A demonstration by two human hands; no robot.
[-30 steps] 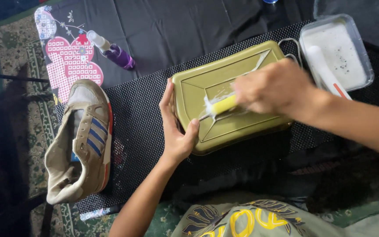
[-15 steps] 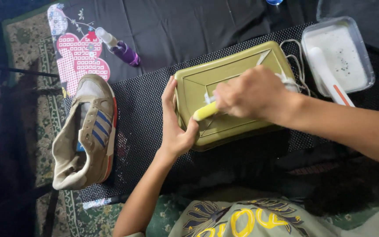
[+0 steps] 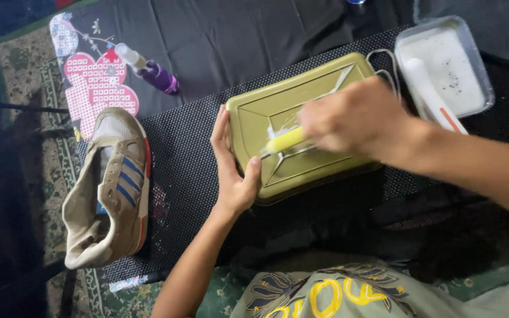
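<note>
An olive-green rectangular tray [image 3: 248,123] lies upside down on a black mesh mat [image 3: 184,165]. My left hand [image 3: 234,171] grips the tray's left edge, thumb on top. My right hand [image 3: 354,118] is closed on a yellow-handled brush [image 3: 284,141], whose end rests on the tray's raised bottom with white shoelace strands under it. A worn beige sneaker [image 3: 110,188] with blue stripes and a red sole edge lies on its side at the mat's left edge, well away from both hands.
A purple spray bottle [image 3: 151,72] with a white cap lies on dark cloth behind the sneaker, next to a pink patterned cloth [image 3: 95,88]. A clear tub [image 3: 443,65] of white foamy liquid with a white brush in it stands at the back right. Patterned carpet surrounds the mat.
My right hand with the brush has shifted slightly left and back across the tray. My left hand stays on the tray's edge. The camera view has drifted a little.
</note>
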